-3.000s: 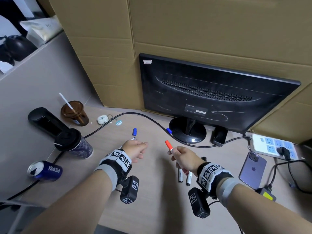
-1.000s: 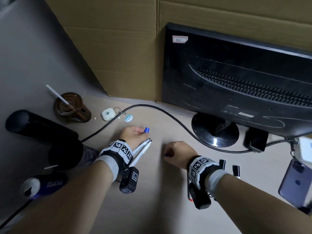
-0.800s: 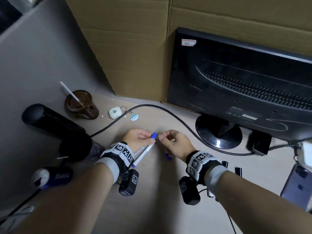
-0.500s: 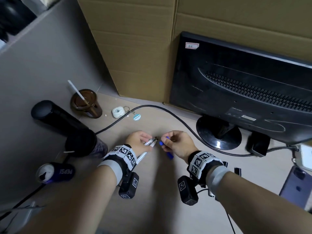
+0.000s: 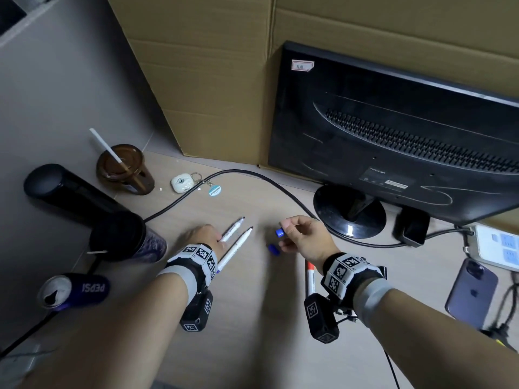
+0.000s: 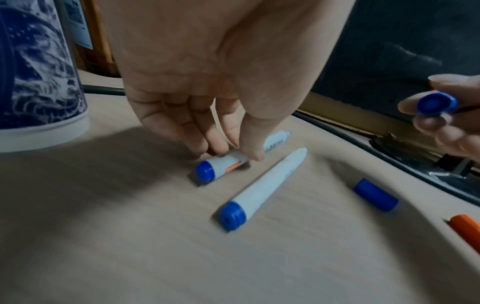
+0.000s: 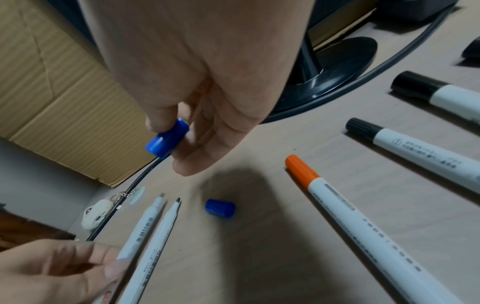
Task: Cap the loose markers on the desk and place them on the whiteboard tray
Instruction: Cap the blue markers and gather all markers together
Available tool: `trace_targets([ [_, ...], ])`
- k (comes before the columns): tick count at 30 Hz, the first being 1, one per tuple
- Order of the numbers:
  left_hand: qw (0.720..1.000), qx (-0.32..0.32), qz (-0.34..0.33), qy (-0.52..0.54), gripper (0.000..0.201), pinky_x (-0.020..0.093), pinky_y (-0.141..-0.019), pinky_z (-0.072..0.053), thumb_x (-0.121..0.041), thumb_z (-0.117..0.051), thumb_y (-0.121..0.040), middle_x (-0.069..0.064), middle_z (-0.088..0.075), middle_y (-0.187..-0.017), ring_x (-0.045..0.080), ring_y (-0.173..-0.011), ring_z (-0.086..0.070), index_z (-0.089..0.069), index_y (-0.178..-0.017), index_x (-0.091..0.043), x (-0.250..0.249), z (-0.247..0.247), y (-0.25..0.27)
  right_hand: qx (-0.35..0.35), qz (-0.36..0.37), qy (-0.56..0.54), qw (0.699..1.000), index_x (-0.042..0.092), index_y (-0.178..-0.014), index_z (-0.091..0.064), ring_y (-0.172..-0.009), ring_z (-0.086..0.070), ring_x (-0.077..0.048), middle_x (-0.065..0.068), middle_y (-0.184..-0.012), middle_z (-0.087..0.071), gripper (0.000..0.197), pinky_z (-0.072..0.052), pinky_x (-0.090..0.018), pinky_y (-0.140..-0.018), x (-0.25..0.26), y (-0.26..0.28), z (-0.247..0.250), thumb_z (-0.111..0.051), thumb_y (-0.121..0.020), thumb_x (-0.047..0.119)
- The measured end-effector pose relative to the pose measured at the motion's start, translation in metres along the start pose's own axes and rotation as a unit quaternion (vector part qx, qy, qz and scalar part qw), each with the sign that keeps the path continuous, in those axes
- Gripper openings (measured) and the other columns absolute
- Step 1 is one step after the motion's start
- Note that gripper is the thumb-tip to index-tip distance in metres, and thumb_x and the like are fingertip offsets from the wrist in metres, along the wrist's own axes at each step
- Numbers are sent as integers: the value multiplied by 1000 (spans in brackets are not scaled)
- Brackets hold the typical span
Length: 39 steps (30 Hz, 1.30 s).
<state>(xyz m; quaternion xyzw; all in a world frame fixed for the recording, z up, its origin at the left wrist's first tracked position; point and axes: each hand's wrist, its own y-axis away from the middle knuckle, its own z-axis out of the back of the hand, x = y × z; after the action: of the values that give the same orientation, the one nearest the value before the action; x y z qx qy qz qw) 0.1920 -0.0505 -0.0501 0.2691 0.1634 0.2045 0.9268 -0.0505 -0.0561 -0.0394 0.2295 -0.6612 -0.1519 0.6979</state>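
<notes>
Your right hand pinches a blue cap above the table. Your left fingers pinch the rear of one uncapped marker, which lies on the table. Lift that marker, align cap with tip, and press straight until seated. A second marker and cap lie alongside.

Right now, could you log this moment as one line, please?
left hand: pinches marker | right hand: holds blue cap | capping: pending

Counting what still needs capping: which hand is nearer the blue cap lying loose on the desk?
Right. The right hand hovers just beside the loose blue cap, pinching another cap; the left hand is farther off, past both uncapped markers.
</notes>
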Motion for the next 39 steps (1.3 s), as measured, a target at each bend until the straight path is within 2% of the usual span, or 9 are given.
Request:
trace_targets([
  [2, 999, -23, -8, 33, 17, 33, -81, -58, -36, -63, -87, -1, -74, -89, 26, -85, -69, -67, -94, -21, 0, 5, 4, -16, -6, -9, 1000, 5, -96, -62, -64, -67, -25, -8, -78, -70, 21, -62, -31, -61, 5, 4, 3, -58, -107, 23],
  [6, 987, 11, -94, 127, 14, 28, -73, -46, -16, -51, -100, -3, -65, -89, 23, -81, -60, -57, -111, -21, -6, 12, 13, -20, -5, -26, 999, 4, -98, -61, -64, -68, -23, -12, -81, -71, 14, -63, -33, -65, 17, 11, 13, -60, -106, 16],
  [10, 958, 54, -154, 235, 36, 19, -62, -45, -3, -42, -100, -2, -60, -81, 16, -72, -54, -62, -94, -32, -19, 22, 34, -23, -6, -100, 995, 0, -101, -66, -71, -74, -22, -15, -86, -73, 6, -65, -33, -79, 24, 18, 28, -64, -99, -5],
  [12, 950, 74, -157, 260, 39, 20, -69, -48, -4, -43, -101, 1, -62, -83, 18, -78, -57, -62, -90, -36, -23, 24, 41, -25, 6, -122, 992, 1, -99, -70, -73, -76, -22, -16, -86, -76, 10, -64, -33, -82, 28, 24, 36, -66, -96, -8],
  [15, 943, 99, -168, 270, 38, 34, -88, -52, -11, -41, -105, 0, -64, -83, 19, -83, -57, -65, -93, -38, -31, 23, 48, -13, 16, -125, 992, 0, -102, -73, -76, -78, -23, -17, -87, -78, 13, -64, -33, -84, 33, 34, 46, -68, -94, -9],
  [20, 937, 97, -190, 277, 34, 27, -76, -41, -14, -40, -107, -1, -64, -82, 11, -67, -48, -64, -99, -37, -47, 20, 60, -10, 30, -123, 992, -6, -112, -72, -82, -76, -27, -17, -88, -79, 18, -63, -38, -89, 38, 45, 58, -68, -95, -6],
  [27, 931, 93, -217, 278, 34, 27, -74, -40, -14, -40, -107, -1, -63, -82, 11, -68, -48, -64, -100, -37, -63, 17, 71, -4, 42, -131, 990, -7, -113, -72, -78, -79, -23, -16, -87, -80, 18, -66, -33, -83, 41, 59, 70, -68, -95, -6],
  [30, 930, 93, -221, 280, 31, 23, -66, -40, -14, -38, -108, -3, -62, -83, 14, -68, -45, -64, -109, -30, -69, 16, 75, -5, 48, -135, 990, -7, -113, -72, -80, -79, -25, -21, -94, -79, 18, -66, -32, -81, 43, 63, 75, -69, -96, -4],
  [39, 927, 98, -228, 283, 37, 27, -76, -42, -14, -38, -108, 0, -64, -86, 9, -64, -50, -63, -97, -41, -80, 9, 79, -21, 54, -147, 987, -5, -111, -73, -88, -77, -31, -22, -98, -80, 16, -66, -33, -82, 46, 75, 85, -69, -97, -1],
])
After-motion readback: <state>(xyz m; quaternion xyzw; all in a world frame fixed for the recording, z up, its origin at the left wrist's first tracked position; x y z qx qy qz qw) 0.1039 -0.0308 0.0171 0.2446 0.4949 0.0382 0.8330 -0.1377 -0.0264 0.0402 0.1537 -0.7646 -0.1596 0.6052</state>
